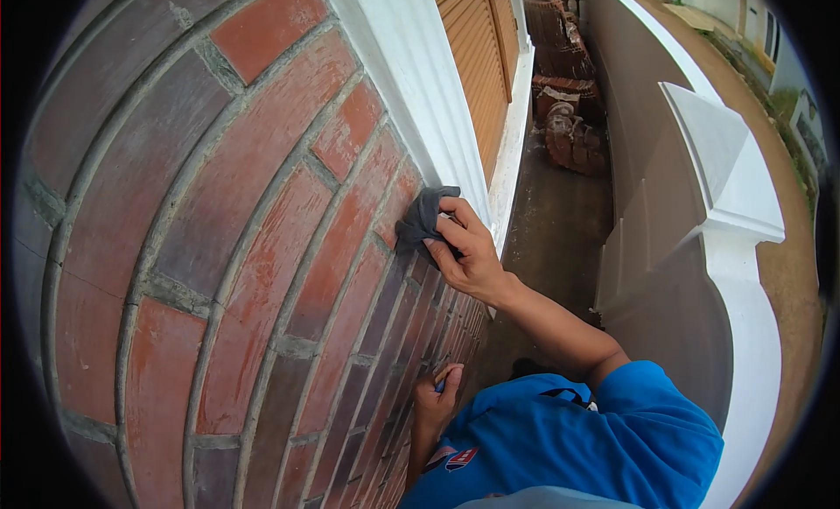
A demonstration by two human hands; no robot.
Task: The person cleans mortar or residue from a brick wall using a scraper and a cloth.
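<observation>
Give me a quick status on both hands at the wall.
Right hand presses dark cloth on brick wall. Left hand low against the bricks, contents unclear. Nothing blocking.

You're facing a red and dark brick wall [219, 246] with grey mortar joints, some faces scuffed pale. To its right runs a white moulded frame [420, 80], then an orange-brown slatted shutter [477, 54]. Below you lies a narrow grey concrete walkway [551, 229], dark and stained. On the far side stands a grey parapet wall [647, 141] with a white capped pier [726, 176]. Stacked reddish roof tiles [569, 89] sit at the far end. Flat daylight, outdoors.
</observation>
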